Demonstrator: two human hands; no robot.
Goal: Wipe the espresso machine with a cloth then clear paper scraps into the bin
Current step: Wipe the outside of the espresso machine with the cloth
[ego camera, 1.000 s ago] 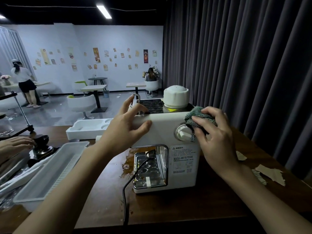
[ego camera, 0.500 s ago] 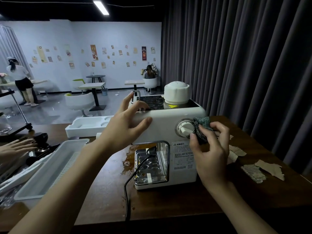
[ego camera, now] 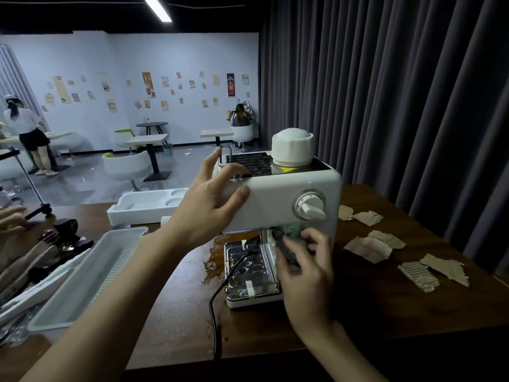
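A white espresso machine [ego camera: 278,199] stands on the brown table [ego camera: 385,304], with a round dial [ego camera: 309,206] on its front and a chrome drip tray [ego camera: 248,274] below. My left hand [ego camera: 209,205] rests flat on the machine's upper left corner, fingers spread. Below the dial, my right hand [ego camera: 305,271] presses a dark green cloth [ego camera: 289,244] against the lower front panel. Several torn brown paper scraps [ego camera: 369,248] lie on the table to the right of the machine. No bin is visible.
A black power cord [ego camera: 217,304] runs from the machine over the table's front edge. White plastic trays [ego camera: 82,277] and a foam insert [ego camera: 143,205] sit to the left. Another person's hand [ego camera: 12,219] is at far left. Dark curtains hang behind.
My right hand has carried the cloth down from the machine's top right corner, past the dial, to the lower front panel. My left hand has stayed on the machine.
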